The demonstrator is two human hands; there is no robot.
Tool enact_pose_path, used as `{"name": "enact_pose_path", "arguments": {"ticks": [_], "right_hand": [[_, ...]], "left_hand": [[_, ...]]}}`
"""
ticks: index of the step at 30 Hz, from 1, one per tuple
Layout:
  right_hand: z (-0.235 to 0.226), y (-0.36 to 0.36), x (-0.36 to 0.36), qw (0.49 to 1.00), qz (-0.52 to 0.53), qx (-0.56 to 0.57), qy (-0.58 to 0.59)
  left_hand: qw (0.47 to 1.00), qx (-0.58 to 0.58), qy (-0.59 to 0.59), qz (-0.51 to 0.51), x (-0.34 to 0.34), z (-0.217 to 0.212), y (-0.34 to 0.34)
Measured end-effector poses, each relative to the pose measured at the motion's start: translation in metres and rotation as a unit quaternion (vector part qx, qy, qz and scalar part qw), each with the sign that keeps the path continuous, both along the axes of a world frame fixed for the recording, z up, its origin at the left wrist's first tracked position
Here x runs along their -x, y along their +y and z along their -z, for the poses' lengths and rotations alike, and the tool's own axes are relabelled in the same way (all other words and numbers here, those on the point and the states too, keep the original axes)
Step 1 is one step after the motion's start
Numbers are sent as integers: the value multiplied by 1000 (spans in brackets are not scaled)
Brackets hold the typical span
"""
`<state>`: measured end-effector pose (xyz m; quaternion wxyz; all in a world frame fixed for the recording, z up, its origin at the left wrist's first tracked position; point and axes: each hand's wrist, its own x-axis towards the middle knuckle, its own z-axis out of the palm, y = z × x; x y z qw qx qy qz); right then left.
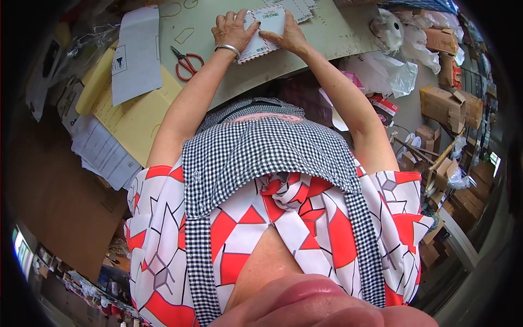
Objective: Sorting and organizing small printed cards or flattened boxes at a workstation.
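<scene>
At the far side of the table (229, 82), my left hand (231, 31) and my right hand (289, 38) grip a stack of white printed cards (268, 24) with red-and-green striped edges. The left hand presses the stack's left side, its thumb over the top; a silver bangle circles that wrist. My right thumb lies across the top card, with the other fingers along the right edge. More such cards (301, 10) lie just beyond my right hand. Red-handled scissors (188, 66) rest left of my left forearm, and a rubber band (184, 36) lies above them.
Left of my left arm lie yellow sheets (133, 111), a white sheet (136, 54) and a pile of papers (103, 150). To the right are a white roll (388, 28), plastic bags (389, 71) and several cardboard boxes (444, 106) on the floor.
</scene>
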<state>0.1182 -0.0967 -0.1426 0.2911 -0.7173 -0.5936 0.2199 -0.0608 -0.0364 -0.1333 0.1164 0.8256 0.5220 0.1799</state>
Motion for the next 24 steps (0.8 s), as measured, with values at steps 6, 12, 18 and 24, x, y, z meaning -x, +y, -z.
{"name": "enact_pose_path", "arguments": {"ticks": [6,12,18,24], "right_hand": [[-4,9,0,1000,-3,3,15],[0,8,-3,1000,-7,-6,-6],[3,12,0,1000,-13,-6,-16],[1,14,-12,998,-46,38,14]], "left_hand": [[1000,-6,-8,-3,0,0,8],[1000,13,-17,-3,1,-11,5],[1000,12,-20,-10,5,-5,9],[1000,10,-22,-11,0,-3,6]]}}
